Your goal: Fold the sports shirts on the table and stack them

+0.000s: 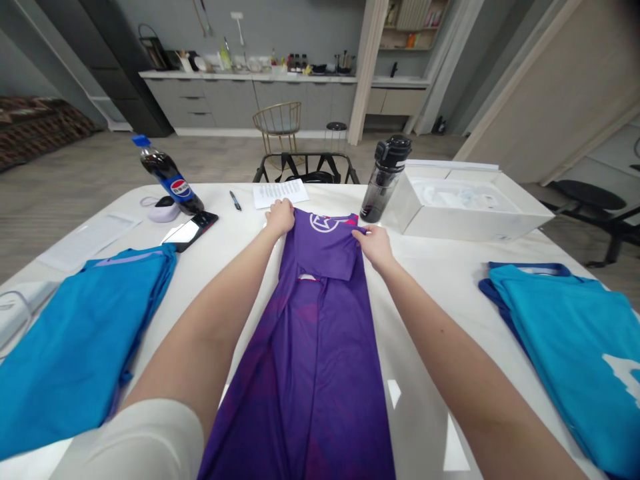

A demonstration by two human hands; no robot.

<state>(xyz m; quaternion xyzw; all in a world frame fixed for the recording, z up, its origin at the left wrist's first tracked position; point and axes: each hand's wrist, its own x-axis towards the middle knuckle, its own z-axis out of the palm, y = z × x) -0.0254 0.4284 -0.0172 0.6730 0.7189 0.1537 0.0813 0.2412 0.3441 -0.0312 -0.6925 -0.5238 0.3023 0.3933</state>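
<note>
A purple jersey lies lengthwise on the white table, its sides folded inward. The far end is folded over toward me and shows a white round logo beside the collar. My left hand pinches the far left corner of that folded part. At its right edge, my right hand grips the fabric between thumb and fingers. The near end of the jersey runs out of view at the bottom.
Folded blue shirts lie at left, and more blue shirts at right. Along the far edge stand a cola bottle, phone, pen, paper, dark tumbler and open white box.
</note>
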